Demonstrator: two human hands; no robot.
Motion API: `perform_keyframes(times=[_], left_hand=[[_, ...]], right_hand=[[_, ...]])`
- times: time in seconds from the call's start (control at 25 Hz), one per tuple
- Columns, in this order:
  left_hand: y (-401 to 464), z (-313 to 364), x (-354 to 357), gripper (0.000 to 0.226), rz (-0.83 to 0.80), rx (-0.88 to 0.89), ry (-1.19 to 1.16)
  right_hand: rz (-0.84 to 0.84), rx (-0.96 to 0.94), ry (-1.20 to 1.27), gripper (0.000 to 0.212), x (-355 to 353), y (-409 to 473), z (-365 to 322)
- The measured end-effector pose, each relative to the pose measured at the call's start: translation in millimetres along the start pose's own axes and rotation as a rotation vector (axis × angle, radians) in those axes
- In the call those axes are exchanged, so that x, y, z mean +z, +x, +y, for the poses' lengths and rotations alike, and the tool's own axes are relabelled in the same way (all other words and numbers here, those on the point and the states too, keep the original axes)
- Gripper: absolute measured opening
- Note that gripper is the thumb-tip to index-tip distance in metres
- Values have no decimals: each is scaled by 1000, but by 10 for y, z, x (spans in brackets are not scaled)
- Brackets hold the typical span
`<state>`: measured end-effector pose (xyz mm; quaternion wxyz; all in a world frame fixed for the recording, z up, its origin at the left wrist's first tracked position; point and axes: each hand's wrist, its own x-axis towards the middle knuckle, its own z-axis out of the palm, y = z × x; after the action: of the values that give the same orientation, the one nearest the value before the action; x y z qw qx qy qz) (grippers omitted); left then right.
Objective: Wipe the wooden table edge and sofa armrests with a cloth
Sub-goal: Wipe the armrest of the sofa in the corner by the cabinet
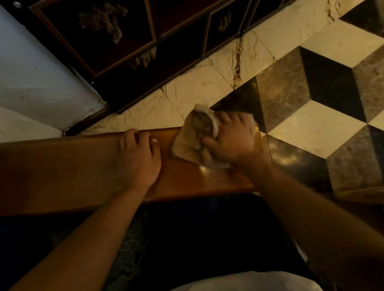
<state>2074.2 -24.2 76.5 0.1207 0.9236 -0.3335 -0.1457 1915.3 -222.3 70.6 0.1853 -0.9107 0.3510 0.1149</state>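
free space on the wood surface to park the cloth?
Left stretch of the wooden surface is bare, from the picture's left edge to the left hand. Right end is crowded: the right hand presses the cloth there.

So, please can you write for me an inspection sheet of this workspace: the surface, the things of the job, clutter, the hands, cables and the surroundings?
Surface: long brown wooden armrest, glossy, with a shine near its right end.
Job's things: crumpled beige cloth, lying on the armrest's right end, partly over its far edge.
Clutter: nothing seen on the wood.
Hands: right hand presses on the cloth, fingers spread over it; left hand rests flat on the bare wood, just left of the cloth, holding nothing.
Cables: nothing seen.
Surroundings: cream, brown and black cube-pattern marble floor beyond; dark wooden cabinet with framed panels at the top; white wall on the left.
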Motion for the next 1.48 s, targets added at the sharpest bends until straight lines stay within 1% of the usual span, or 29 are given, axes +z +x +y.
perform_keyframes(times=[0.04, 0.08, 0.16, 0.2, 0.28, 0.36, 0.4, 0.48, 0.52, 0.56, 0.64, 0.68, 0.72, 0.76, 0.88, 0.92, 0.96, 1.04, 1.08, 1.12, 1.16, 1.2, 1.24, 1.28, 1.36, 1.4, 1.44, 1.48], left_hand=[[18, 32, 9, 31, 9, -26, -44], [42, 50, 4, 29, 43, -63, -127], [109, 44, -27, 24, 144, -150, -300], [145, 43, -36, 23, 179, -172, -319], [148, 80, -34, 25, 201, -150, -264], [73, 151, 5, 23, 208, -73, -226], [23, 179, 33, 21, 199, -33, -210], [-67, 224, 107, 19, 140, 49, -153], [-93, 240, 152, 19, 113, 91, -121], [-111, 250, 202, 20, 92, 120, -95], [-154, 277, 277, 24, 54, 137, -69], [-180, 281, 302, 25, 50, 134, -55], [-194, 286, 316, 26, 62, 131, -43], [-198, 298, 318, 27, 75, 127, -34], [-201, 353, 278, 32, 78, 119, 46], [-203, 381, 272, 34, 77, 103, 86], [-211, 407, 278, 37, 79, 86, 124], [-295, 468, 329, 42, 93, 52, 176], [-342, 504, 361, 45, 106, 37, 186], [-382, 551, 388, 46, 120, 18, 181], [-431, 611, 418, 46, 133, -11, 162], [-504, 702, 462, 47, 150, -53, 139], [-591, 816, 509, 47, 155, -105, 114], [-686, 935, 550, 48, 149, -157, 93], [-864, 1151, 603, 52, 126, -228, 83], [-941, 1223, 597, 55, 95, -247, 92], [-994, 1260, 566, 60, 39, -252, 101], [-1020, 1258, 522, 63, -33, -248, 102]], right_hand=[[35, -56, 6, 86, 136, -169, -240], [51, -163, 0, 89, 269, -325, -472], [3, -451, -127, 92, 530, -566, -788], [-43, -565, -193, 91, 597, -643, -799], [-66, -713, -210, 86, 607, -752, -544], [-64, -773, -200, 84, 538, -847, -64], [-55, -772, -190, 86, 472, -868, 203], [-13, -685, -169, 89, 322, -843, 634], [23, -584, -151, 90, 267, -787, 749], [62, -439, -112, 91, 218, -688, 784], [106, -58, 48, 87, 108, -372, 686], [98, 99, 146, 82, 42, -167, 629], [59, 200, 236, 76, -38, 59, 605], [-20, 274, 325, 72, -111, 297, 632], [-272, 388, 613, 75, -309, 719, 796], [-294, 379, 695, 70, -315, 707, 846], [-261, 343, 795, 58, -279, 620, 878], [-44, 321, 1037, 27, -88, 242, 923], [80, 294, 1155, 31, 32, 20, 926], [171, 276, 1235, 50, 144, -206, 928], [206, 273, 1272, 74, 232, -425, 905], [217, 262, 1226, 94, 325, -619, 877], [230, 217, 1099, 102, 457, -791, 860], [244, 101, 879, 100, 604, -954, 841], [305, -328, 296, 85, 777, -1215, 808], [323, -541, 87, 83, 775, -1258, 846], [288, -713, -23, 87, 710, -1212, 916], [220, -834, -75, 95, 613, -1101, 983]])
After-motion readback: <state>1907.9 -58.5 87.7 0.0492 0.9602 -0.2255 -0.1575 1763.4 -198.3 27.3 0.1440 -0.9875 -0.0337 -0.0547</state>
